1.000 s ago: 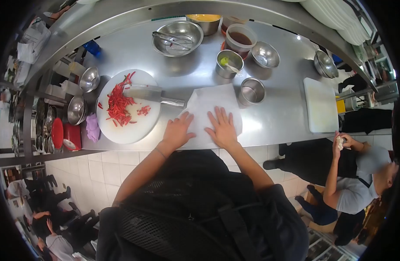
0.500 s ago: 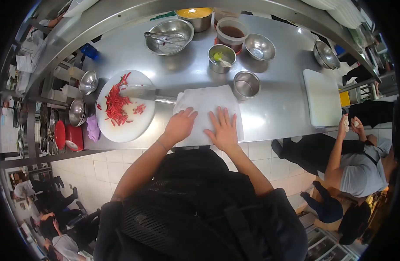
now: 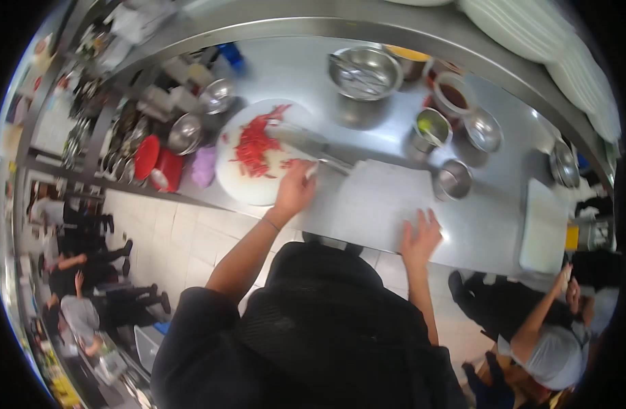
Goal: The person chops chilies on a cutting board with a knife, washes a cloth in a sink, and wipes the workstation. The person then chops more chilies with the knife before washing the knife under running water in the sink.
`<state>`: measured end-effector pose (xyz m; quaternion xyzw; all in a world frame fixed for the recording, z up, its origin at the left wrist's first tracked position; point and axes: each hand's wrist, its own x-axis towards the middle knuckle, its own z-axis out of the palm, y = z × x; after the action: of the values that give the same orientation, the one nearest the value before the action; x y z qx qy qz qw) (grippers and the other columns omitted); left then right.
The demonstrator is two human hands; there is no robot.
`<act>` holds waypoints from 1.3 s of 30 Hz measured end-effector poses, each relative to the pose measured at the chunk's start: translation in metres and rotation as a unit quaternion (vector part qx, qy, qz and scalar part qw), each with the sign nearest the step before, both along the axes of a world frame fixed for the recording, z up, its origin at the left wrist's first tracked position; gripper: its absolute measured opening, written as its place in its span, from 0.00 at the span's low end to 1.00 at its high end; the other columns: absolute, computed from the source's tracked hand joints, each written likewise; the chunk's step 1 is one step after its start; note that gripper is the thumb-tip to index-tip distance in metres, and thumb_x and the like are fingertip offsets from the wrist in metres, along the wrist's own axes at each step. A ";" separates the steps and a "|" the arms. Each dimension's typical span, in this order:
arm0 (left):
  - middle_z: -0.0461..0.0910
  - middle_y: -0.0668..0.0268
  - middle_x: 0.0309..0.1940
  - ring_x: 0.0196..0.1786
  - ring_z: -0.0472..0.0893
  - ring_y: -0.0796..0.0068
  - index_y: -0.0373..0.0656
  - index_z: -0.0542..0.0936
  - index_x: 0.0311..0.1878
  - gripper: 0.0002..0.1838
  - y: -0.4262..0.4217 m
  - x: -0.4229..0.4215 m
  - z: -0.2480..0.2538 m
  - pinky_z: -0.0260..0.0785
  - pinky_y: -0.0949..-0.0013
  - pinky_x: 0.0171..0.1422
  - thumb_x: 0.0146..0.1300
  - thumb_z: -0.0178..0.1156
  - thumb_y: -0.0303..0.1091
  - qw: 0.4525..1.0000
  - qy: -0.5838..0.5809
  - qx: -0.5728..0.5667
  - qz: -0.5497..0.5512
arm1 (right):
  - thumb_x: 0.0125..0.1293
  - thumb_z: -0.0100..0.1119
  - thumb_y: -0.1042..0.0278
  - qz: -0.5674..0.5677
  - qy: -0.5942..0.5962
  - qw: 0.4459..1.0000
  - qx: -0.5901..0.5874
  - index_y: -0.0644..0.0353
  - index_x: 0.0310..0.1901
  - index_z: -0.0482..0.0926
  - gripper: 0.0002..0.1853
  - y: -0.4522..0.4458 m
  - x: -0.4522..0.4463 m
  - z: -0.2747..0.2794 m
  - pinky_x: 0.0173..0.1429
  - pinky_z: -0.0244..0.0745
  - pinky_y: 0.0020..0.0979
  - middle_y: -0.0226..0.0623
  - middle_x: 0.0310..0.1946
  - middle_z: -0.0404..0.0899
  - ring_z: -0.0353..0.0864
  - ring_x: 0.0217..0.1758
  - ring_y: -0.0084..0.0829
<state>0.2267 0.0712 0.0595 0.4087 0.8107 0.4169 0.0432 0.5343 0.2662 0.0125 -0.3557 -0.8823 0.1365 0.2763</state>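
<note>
My left hand (image 3: pixel 296 189) is over the right front edge of a round white cutting board (image 3: pixel 241 187), blurred, fingers loosely bent and holding nothing that I can see. Red chili strips (image 3: pixel 253 146) are heaped on the board, with smaller cut bits near my fingertips. A broad-bladed knife (image 3: pixel 299 140) lies across the board's right side, its handle reaching toward a white sheet (image 3: pixel 384 198), paper or cloth. That sheet lies flat on the steel counter. My right hand (image 3: pixel 420 238) is at the sheet's right front corner, fingers spread; whether it touches is unclear.
Behind the sheet stand a steel cup (image 3: pixel 454 180), a steel pot (image 3: pixel 429 133) with something green, a tub of brown liquid (image 3: pixel 452 95) and a bowl with utensils (image 3: pixel 364 73). A purple cloth (image 3: pixel 204 167) lies left. At right are a rectangular board (image 3: pixel 544 228) and another person (image 3: pixel 551 341).
My left hand has left the sheet and moved left to the cutting board. My right hand has slid to the sheet's right front corner. The view has turned and shifted left.
</note>
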 end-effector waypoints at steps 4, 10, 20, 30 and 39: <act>0.82 0.52 0.45 0.44 0.82 0.52 0.39 0.80 0.51 0.16 -0.097 -0.129 -0.001 0.74 0.57 0.48 0.59 0.59 0.21 0.964 0.072 0.048 0.252 | 0.66 0.64 0.64 -0.047 -0.008 0.999 0.012 0.56 0.63 0.77 0.23 0.003 0.018 0.018 0.63 0.62 0.47 0.46 0.65 0.71 0.71 0.63 0.46; 0.72 0.49 0.68 0.67 0.75 0.48 0.42 0.78 0.63 0.27 -0.263 -0.252 -0.082 0.67 0.51 0.70 0.62 0.63 0.42 0.944 0.190 -0.218 0.162 | 0.65 0.63 0.71 -0.153 -0.021 0.986 0.060 0.57 0.60 0.78 0.20 -0.049 0.067 0.052 0.62 0.64 0.47 0.46 0.63 0.72 0.72 0.61 0.45; 0.81 0.59 0.46 0.45 0.83 0.60 0.38 0.78 0.52 0.21 -0.254 -0.233 -0.017 0.78 0.59 0.46 0.53 0.53 0.29 0.842 -0.367 0.365 0.153 | 0.60 0.63 0.75 -0.475 0.090 0.847 -0.222 0.64 0.46 0.83 0.12 -0.362 0.155 -0.063 0.51 0.77 0.37 0.45 0.40 0.82 0.83 0.45 0.41; 0.78 0.59 0.54 0.56 0.79 0.69 0.37 0.72 0.64 0.27 -0.139 0.192 0.022 0.70 0.69 0.61 0.57 0.53 0.23 0.679 -0.490 -0.025 -0.546 | 0.66 0.62 0.72 -0.500 0.273 0.780 -0.259 0.67 0.48 0.83 0.11 -0.511 0.187 -0.034 0.46 0.81 0.32 0.42 0.40 0.86 0.85 0.40 0.33; 0.81 0.56 0.52 0.57 0.80 0.64 0.42 0.73 0.64 0.18 -0.187 0.495 -0.101 0.73 0.61 0.61 0.74 0.50 0.31 0.568 -0.466 -0.322 -0.597 | 0.64 0.63 0.67 -0.743 0.273 0.594 -0.145 0.61 0.48 0.84 0.12 -0.819 0.319 -0.021 0.46 0.80 0.39 0.44 0.43 0.84 0.85 0.39 0.41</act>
<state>0.7221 -0.1156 -0.0411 0.5083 0.3303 0.1401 0.7829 0.8532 -0.5525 -0.0089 -0.8693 -0.1641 0.1007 0.4552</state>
